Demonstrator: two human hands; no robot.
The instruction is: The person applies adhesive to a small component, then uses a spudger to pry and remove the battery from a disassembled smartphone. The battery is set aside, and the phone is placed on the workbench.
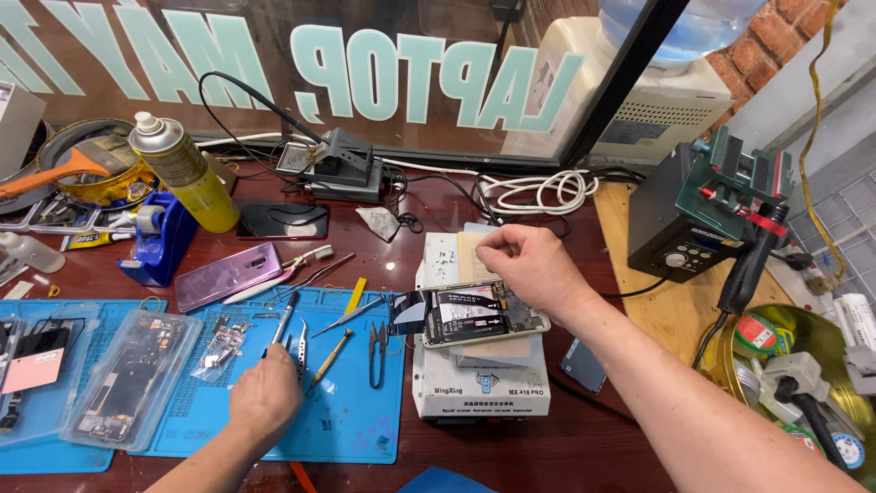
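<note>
- The left hand [265, 397] sits lowest and closest, curled over the blue work mat [356, 429]; its fingers close on a pair of metal tweezers [290, 342], whose tips point up and away from the wrist.
- Just beside those tweezers on the mat lie a small screwdriver [330, 356], a pair of thread snips [377, 351] and a second slim probe [351, 315], all apart from one another.
- The right hand [534, 265] reaches over the opened phone [479, 315], fingertips pinched at the phone's far upper edge, seemingly gripping that edge or a thin part there; what exactly is pinched I cannot tell.
- The phone lies flat, insides up, on a white heating plate unit [479, 388], under and just in front of the right palm and well right of the left hand.
- By my judgement the phone is light and stiff along its frame but fragile within: exposed board, a dark ribbon cable [409, 315] trailing off its left end.
- Holding it by the metal frame edges looks safest; the ribbon and board want no pressure.
- Farther out: a purple phone back cover [228, 276], a yellow spray can [182, 173], and a hot-air handle [748, 265] at right.
</note>
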